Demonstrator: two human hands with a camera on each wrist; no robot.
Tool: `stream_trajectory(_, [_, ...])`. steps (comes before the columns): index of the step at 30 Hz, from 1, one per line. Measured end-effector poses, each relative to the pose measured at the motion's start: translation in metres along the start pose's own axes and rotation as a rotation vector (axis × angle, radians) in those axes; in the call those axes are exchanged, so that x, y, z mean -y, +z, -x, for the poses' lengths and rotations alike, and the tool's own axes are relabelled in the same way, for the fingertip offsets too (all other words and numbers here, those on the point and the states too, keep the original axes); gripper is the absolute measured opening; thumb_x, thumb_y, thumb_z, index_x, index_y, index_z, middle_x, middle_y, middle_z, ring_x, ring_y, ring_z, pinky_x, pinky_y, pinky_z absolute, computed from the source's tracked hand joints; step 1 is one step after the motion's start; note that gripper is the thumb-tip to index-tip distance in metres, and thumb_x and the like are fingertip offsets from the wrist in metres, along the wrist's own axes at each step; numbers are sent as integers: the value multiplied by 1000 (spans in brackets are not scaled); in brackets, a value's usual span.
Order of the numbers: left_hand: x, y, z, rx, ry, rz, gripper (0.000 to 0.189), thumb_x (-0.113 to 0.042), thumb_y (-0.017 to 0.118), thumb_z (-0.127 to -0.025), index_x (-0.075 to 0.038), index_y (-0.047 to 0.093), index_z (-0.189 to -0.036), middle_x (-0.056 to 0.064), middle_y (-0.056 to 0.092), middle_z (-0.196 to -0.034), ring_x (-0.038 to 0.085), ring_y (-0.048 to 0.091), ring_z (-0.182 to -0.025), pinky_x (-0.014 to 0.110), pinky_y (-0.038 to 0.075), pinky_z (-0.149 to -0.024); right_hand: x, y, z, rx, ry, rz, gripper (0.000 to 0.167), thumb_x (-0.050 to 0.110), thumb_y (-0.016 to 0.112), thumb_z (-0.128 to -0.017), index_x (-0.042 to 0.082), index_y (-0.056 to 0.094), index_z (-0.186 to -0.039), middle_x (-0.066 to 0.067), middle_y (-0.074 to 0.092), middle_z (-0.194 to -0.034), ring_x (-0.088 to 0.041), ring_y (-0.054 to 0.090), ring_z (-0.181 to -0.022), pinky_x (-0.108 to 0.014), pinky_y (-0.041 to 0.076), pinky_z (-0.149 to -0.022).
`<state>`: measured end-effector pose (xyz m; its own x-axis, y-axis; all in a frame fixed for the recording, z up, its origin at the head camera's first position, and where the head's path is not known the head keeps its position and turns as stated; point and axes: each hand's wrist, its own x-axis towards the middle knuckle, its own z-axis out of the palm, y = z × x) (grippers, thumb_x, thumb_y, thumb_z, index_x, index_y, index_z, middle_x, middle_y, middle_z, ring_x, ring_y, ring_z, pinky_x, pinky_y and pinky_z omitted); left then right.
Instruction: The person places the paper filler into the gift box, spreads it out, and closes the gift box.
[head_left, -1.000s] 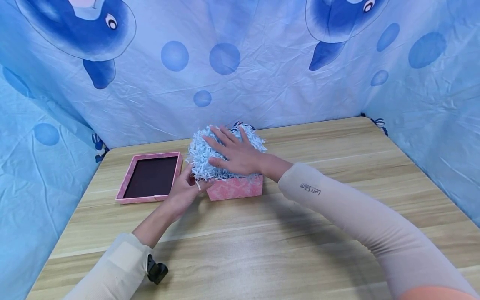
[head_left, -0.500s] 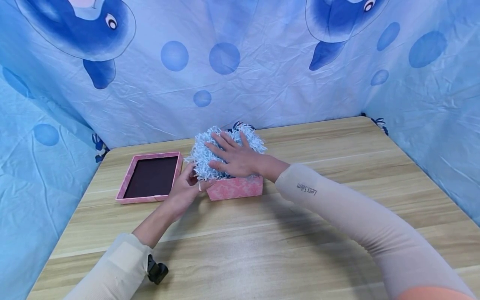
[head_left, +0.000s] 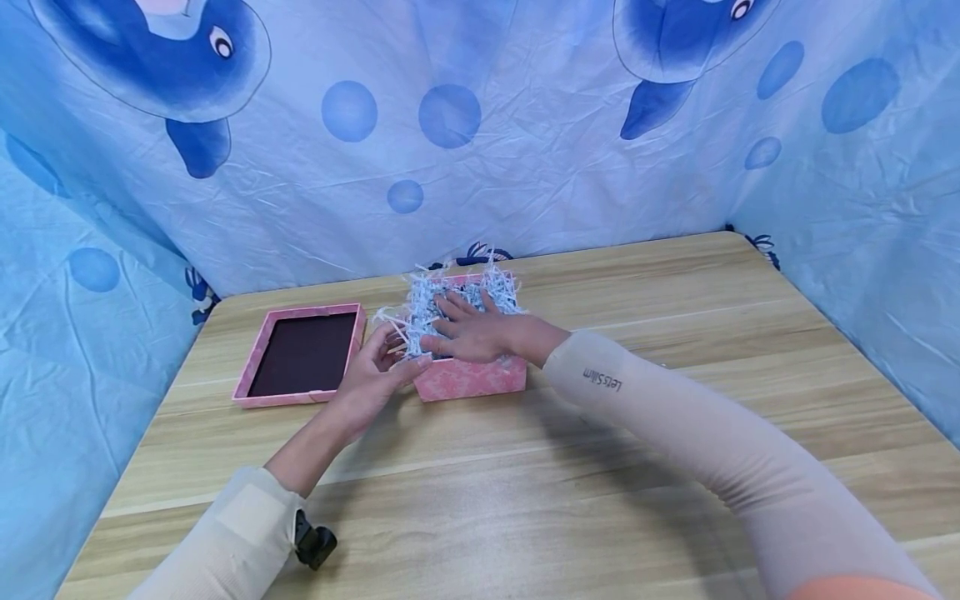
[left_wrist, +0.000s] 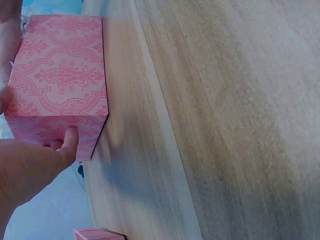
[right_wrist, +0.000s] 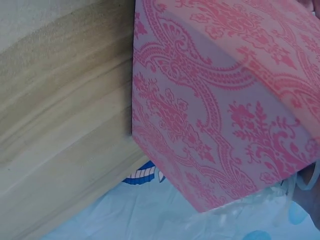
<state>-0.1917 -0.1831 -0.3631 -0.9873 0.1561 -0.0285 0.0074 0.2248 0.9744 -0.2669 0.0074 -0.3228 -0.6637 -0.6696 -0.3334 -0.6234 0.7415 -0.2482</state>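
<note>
A pink patterned box [head_left: 471, 381] stands near the table's back edge, filled with light-blue shredded paper [head_left: 424, 302]. My left hand [head_left: 367, 383] steadies its near left corner, thumb along the front rim and fingers against the left side. In the left wrist view, fingertips touch the side of that box [left_wrist: 62, 70]. My right hand [head_left: 476, 335] presses flat on the paper with spread fingers, palm over the front rim. Mostly the outer walls of the box [right_wrist: 210, 110] fill the right wrist view, with a few strands at the rim.
The box's pink lid [head_left: 249, 367], dark inside, lies upturned on the wooden table [head_left: 480, 500] left of the left hand. Behind the table hangs a blue dolphin-print curtain [head_left: 525, 183]. A small black device [head_left: 313, 543] sits at the left sleeve.
The right hand has pushed down, and the mound of shredded paper has sunk into the box, baring part of its back rim. The left hand has hardly moved.
</note>
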Motion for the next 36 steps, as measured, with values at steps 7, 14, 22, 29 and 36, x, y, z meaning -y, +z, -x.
stream_trajectory(7, [0,0,1,6,-5,6,59,-17,68,-90,-11,37,-140,11,42,-141,27,42,-129,19,47,-90,2,0,1,11,7,18,74,66,9,-96,21,18,-155,0,-12,-161,-19,-19,-145,-56,-15,-111])
stream_trajectory(14, [2,0,1,6,1,26,58,-14,68,-90,-10,38,-139,11,42,-141,28,42,-129,19,48,-88,5,-6,10,-79,-28,90,72,65,12,-97,21,11,-155,1,-16,-160,-21,-18,-145,-58,-12,-111])
stream_trajectory(22, [3,0,1,16,-10,22,57,-17,68,-90,-9,38,-138,11,41,-141,28,41,-129,20,48,-89,9,-14,19,-182,-65,134,69,63,17,-98,30,-1,-155,1,-16,-160,-22,-17,-145,-59,-14,-111])
stream_trajectory(29, [3,-1,1,18,-15,-1,60,-22,69,-90,-12,37,-140,9,40,-142,26,40,-131,21,46,-93,7,-21,21,-234,-51,122,70,63,23,-98,32,-4,-154,3,-17,-160,-20,-18,-145,-57,-17,-109])
stream_trajectory(36, [3,0,0,22,9,35,59,-18,69,-90,-10,37,-139,11,41,-139,26,41,-129,23,48,-91,4,-31,22,-304,-65,64,69,58,28,-100,27,1,-155,0,-9,-161,-18,-12,-146,-57,-12,-112])
